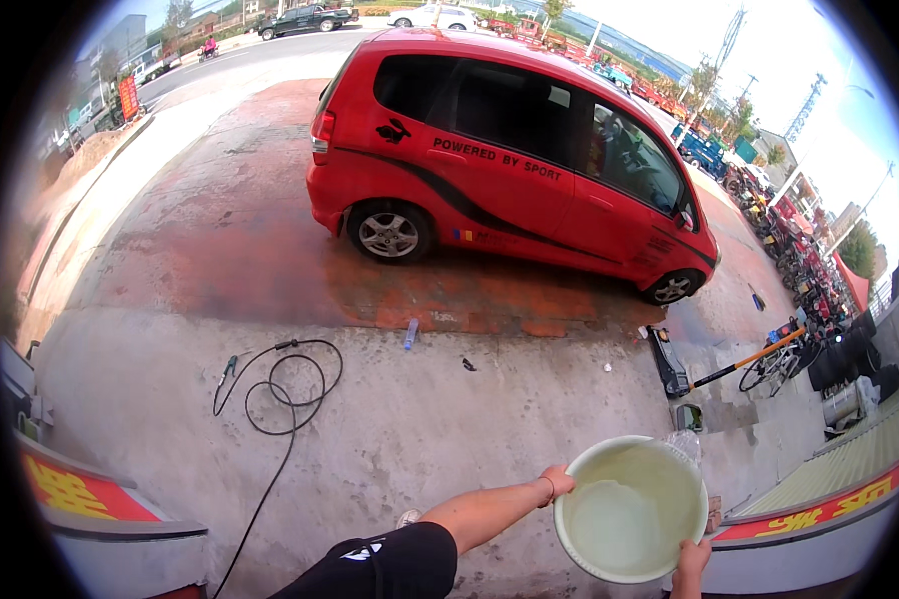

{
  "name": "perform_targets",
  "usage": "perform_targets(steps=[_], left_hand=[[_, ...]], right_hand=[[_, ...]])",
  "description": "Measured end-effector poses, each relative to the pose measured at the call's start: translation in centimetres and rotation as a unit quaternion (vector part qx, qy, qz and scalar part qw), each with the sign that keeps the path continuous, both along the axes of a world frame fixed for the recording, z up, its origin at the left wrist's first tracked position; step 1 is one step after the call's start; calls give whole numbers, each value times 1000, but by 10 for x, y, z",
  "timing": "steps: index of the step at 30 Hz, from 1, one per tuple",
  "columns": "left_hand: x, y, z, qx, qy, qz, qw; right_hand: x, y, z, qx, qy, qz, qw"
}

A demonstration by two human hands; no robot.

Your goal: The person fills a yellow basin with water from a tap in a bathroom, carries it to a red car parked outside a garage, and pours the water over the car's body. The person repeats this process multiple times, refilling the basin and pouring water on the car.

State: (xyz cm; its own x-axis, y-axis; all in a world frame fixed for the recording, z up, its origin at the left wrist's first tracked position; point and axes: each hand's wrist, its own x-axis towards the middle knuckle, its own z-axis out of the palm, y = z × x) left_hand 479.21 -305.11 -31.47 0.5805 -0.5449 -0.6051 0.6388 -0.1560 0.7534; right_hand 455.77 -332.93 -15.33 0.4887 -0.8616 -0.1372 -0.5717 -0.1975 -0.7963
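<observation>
Between my two hands is a round, pale green plastic basin, tilted so that its inside shows. My left hand is closed on the basin's left rim, the arm stretched out in a short black sleeve. On the near right rim my right hand is closed too; part of it is hidden at the lower edge. A paler patch covers the basin's bottom, and I cannot tell whether water stands there. Something clear, like water or thin plastic, shows at the far right rim.
A red car is parked ahead on wet, reddish concrete. A black hose lies looped at left, near a clear bottle. To the right are a floor jack with an orange handle and bicycles. Low red-banded walls flank me.
</observation>
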Motion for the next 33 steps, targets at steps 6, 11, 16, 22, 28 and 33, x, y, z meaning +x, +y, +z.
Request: perform_targets(steps=[6,11,16,22,28,33], left_hand=[[189,243,138,108,-277,287,911],[151,453,259,225,-313,458,801],[-23,581,302,324,-229,591,703],[-243,590,264,273,-136,722,621],[-402,513,185,257,-35,793,551],[-520,483,130,344,61,774,528]], right_hand=[[330,171,-23,194,-211,182,940],[462,383,9,301,-189,375,856],[437,577,33,287,-87,550,780],[323,681,24,189,34,714,673],[216,676,-38,124,183,802,554],[136,660,-103,145,238,833,478]])
